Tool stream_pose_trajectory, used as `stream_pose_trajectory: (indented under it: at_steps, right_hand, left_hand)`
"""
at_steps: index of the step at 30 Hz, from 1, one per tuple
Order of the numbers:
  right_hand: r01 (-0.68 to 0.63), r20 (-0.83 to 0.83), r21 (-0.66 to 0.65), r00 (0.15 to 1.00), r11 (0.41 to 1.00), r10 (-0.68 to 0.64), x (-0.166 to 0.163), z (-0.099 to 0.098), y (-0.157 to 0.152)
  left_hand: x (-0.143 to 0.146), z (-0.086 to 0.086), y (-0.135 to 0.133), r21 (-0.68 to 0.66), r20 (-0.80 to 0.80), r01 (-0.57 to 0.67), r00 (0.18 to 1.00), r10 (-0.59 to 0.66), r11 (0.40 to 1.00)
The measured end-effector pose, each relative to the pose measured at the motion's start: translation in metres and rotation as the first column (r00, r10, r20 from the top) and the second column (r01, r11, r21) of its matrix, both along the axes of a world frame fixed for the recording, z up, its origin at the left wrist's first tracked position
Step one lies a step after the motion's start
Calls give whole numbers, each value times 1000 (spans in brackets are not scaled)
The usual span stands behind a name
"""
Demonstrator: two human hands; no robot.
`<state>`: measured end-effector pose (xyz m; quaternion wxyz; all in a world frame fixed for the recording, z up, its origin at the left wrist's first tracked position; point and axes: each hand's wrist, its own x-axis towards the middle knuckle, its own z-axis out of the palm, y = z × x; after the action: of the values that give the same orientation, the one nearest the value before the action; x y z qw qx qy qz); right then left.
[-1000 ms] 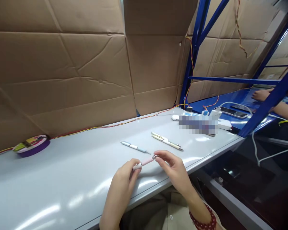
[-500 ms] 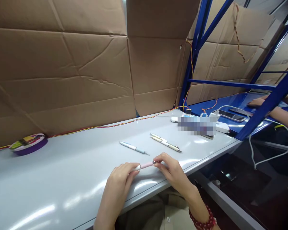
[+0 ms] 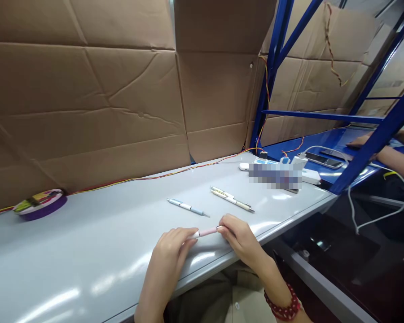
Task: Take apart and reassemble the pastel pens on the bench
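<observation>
Between my two hands is a pink and white pen (image 3: 208, 232), held nearly level just above the front edge of the pale table (image 3: 104, 237). My left hand (image 3: 173, 246) pinches its white end between thumb and fingers. The other end, at the pink barrel, is gripped by my right hand (image 3: 239, 235), whose fingertips hide the tip. Beyond my hands lies a light blue and white pen (image 3: 188, 207). To its right, two cream and white pens (image 3: 232, 199) rest side by side.
A round purple-rimmed container (image 3: 42, 205) sits at the far left. Back right are a power strip with plugs (image 3: 310, 176) and a blurred-out object (image 3: 274, 174). Blue rack posts (image 3: 379, 134) rise at right. A co-worker's arm (image 3: 395, 161) is beyond them, near a phone (image 3: 323, 160).
My right fingers have shifted slightly and now cover the metal part at the pen's pink end. Both hands still hold the pen; the other pens have not moved.
</observation>
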<state>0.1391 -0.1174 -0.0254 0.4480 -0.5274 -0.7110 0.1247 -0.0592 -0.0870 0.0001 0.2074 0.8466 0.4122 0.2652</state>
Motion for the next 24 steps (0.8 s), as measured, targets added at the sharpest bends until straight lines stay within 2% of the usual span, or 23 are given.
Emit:
stream_pose_trajectory:
  at_steps: [4,9,13,19,24]
  right_hand:
    - [-14,-13,0,1000,1000,14,1,0,-1]
    - [-41,-121,33,992,999,45,3,-3,-3]
    - [-63,-187,41,980,997,70,4,-4,-3]
    - [-49,-159,1,986,999,48,4,0,-6]
    - [-93,-182,-25,980,995,87,6,0,-6]
  left_hand:
    - [0,1,-1,-37,16,2,1000,-2,999]
    - [2,1,1,-135,11,3,1000,-2,991]
    - [1,0,1,-130,12,6,1000,-4,992]
    - [2,0,1,-131,2,6,1000,-6,991]
    - [2,0,2,-153,-2,8,1000,-8,988]
